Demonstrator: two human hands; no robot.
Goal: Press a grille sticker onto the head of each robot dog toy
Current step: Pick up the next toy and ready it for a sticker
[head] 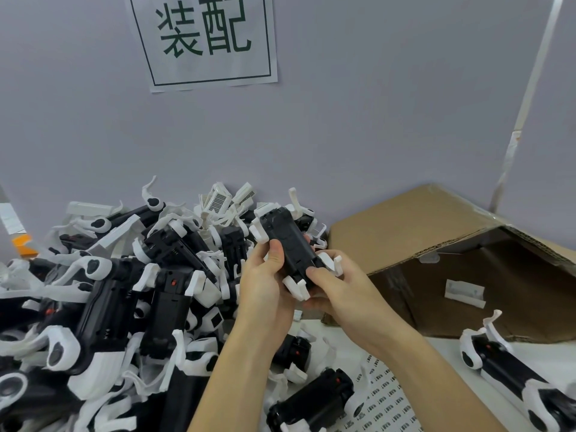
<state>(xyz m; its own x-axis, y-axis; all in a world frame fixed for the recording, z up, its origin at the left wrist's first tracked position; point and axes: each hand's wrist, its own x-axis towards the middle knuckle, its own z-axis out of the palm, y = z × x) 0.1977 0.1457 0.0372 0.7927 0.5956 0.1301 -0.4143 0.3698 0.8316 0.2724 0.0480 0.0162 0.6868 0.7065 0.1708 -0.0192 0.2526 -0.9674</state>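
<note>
I hold one black-and-white robot dog toy up in front of me, belly side toward the camera. My left hand grips its left flank, thumb along the black body. My right hand grips the near end, thumb on the black underside beside the white legs. The toy's head faces away and is hidden. A sticker sheet printed with small dark marks lies on the table under my right forearm.
A big heap of robot dog toys fills the left half of the table. More toys lie near my arms and at the right. An open cardboard box stands at the right. A wall with a paper sign is behind.
</note>
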